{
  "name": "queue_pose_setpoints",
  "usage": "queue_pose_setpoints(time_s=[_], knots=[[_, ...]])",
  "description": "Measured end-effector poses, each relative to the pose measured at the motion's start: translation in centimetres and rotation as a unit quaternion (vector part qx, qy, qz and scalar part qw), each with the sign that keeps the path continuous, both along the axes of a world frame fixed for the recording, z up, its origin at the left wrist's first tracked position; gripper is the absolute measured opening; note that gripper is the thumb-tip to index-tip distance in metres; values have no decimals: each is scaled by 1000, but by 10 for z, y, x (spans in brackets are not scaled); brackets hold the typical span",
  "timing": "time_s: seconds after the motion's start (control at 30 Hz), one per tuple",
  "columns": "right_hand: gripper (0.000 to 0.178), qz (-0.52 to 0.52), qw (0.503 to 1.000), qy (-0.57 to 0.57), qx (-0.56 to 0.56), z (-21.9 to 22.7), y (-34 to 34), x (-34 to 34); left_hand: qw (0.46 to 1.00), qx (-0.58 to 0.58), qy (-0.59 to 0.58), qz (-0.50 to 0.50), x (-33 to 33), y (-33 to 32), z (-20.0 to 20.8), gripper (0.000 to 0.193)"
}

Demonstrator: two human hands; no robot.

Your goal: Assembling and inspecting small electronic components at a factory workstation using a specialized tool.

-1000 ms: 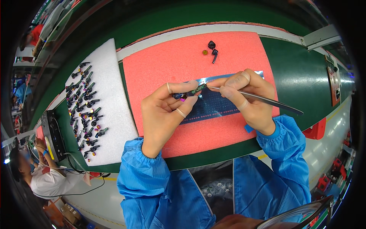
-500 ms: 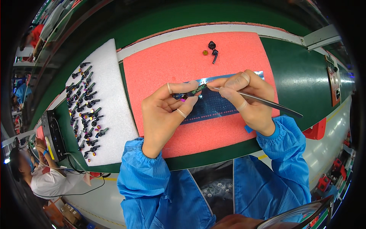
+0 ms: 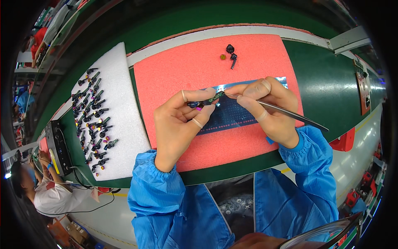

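Left hand [image 3: 173, 118] pinches a green-and-black part [image 3: 211, 99] — right hand [image 3: 277, 123] grips tweezers [image 3: 304, 119] (tip near the part).

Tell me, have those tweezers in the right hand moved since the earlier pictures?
Yes: the tweezers have tilted slightly, their back end dropping lower in the view, judged against the unmoved pink foam mat.

A green surface [image 3: 320, 85] stretches across the frame. On it lie a white foam sheet [image 3: 124, 128] at left, carrying clustered small dark parts [image 3: 100, 112], and a pink foam sheet [image 3: 178, 58] at centre, bearing a blue sheet [image 3: 236, 114] and, at upper centre, black pieces [image 3: 230, 49] beside a yellowish disc [image 3: 223, 57].
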State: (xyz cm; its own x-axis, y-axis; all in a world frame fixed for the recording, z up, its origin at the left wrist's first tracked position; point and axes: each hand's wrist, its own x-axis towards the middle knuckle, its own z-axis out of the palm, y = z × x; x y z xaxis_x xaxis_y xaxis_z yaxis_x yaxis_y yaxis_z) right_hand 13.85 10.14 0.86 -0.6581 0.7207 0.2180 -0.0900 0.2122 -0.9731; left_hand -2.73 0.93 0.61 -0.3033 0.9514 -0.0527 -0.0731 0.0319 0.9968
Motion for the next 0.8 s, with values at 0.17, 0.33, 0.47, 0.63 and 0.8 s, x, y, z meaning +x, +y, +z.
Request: queue_pose_setpoints(time_s=[0.17,0.33,0.47,0.63,0.8], knots=[[9,-1,1000,-12,14,3,-1,-1,1000,1,7,-3,-1,1,1,23],[9,-10,998,-16,55,-2,-3,2,1000,4,-11,-3,2,-2,-2,22],[8,-17,998,62,24,-2,1,3,1000,2,-12,-7,0,0,-3,22],[10,-37,992,-41,-109,1,5,0,1000,-13,-7,7,-3,1,-3,23],[13,36,975,-124,-180,-10,0,-4,999,-17,-48,19,-5,4,-3,25]])
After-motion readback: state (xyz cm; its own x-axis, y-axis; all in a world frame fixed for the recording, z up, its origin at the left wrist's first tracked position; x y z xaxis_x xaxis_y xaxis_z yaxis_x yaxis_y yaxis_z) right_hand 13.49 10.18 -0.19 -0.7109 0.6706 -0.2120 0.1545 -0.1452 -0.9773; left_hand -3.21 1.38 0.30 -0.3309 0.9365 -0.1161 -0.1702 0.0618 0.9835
